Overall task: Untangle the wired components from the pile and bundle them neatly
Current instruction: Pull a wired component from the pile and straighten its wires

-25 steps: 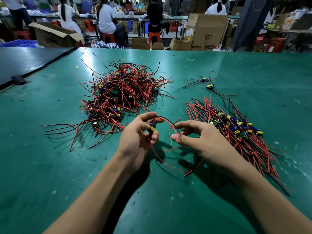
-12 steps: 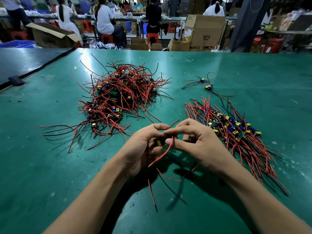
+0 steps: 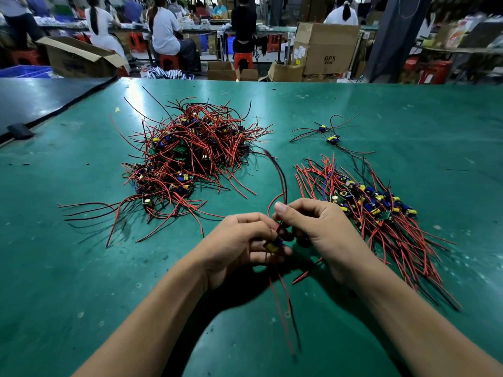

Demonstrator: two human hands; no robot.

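The left grip (image 3: pixel 239 246) is pinching the wired component (image 3: pixel 273 244) by its yellow-and-blue body; the right grip (image 3: pixel 318 232) is pinching its red and black leads (image 3: pixel 283 183) just above. It is looking light, the leads limp yet springy, so the rigid body is seeming the surest hold. The tangled pile (image 3: pixel 190 159) is lying well beyond the left grip, the sorted bundle (image 3: pixel 381 219) just beside the right, on the tabletop (image 3: pixel 81 281).
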